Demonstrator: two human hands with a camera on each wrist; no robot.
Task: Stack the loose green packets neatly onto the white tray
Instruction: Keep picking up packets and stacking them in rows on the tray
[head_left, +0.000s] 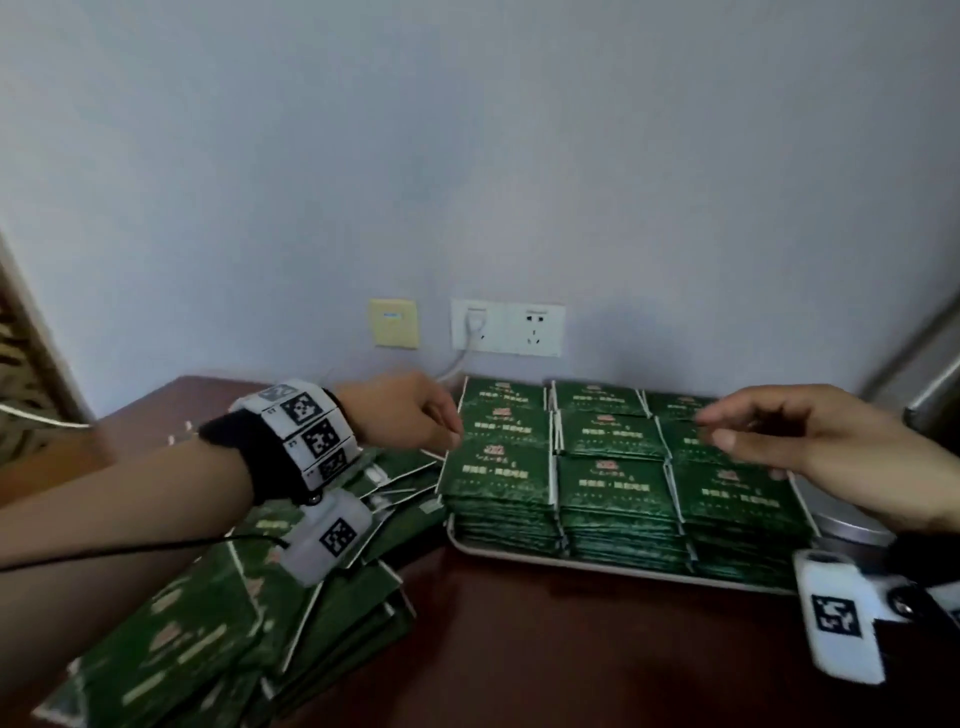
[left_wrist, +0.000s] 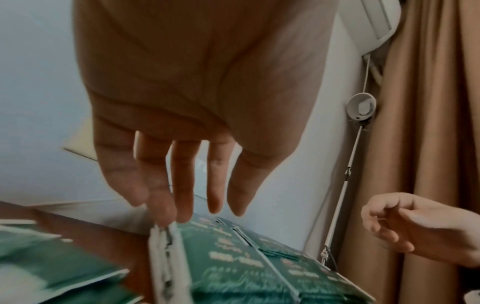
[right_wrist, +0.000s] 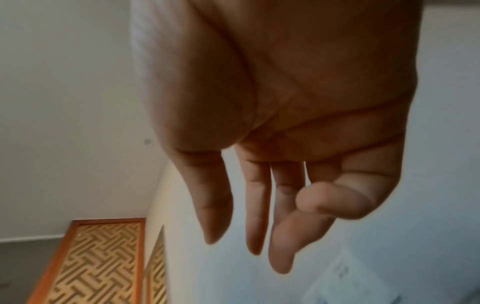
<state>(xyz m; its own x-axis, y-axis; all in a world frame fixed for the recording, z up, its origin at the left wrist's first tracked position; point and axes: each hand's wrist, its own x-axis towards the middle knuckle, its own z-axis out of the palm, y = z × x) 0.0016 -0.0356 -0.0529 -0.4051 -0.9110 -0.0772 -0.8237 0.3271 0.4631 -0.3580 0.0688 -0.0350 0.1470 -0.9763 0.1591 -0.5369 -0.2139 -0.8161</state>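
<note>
Green packets (head_left: 608, 488) stand in three-by-three stacks on the white tray (head_left: 597, 565) against the wall. A loose heap of green packets (head_left: 208, 623) lies on the table to the left, under my left forearm. My left hand (head_left: 456, 431) is at the left side of the stacks; in the left wrist view its straight fingers (left_wrist: 182, 195) touch the white edges of the left column (left_wrist: 166, 246). My right hand (head_left: 719, 426) hovers over the right column with relaxed fingers (right_wrist: 254, 226) and holds nothing.
The brown table (head_left: 571, 654) runs in front of the tray. Wall sockets (head_left: 506, 328) with a plugged white cable sit just behind the stacks. A round metal tin (head_left: 841, 525) stands right of the tray. A brown curtain (left_wrist: 428, 123) hangs at the right.
</note>
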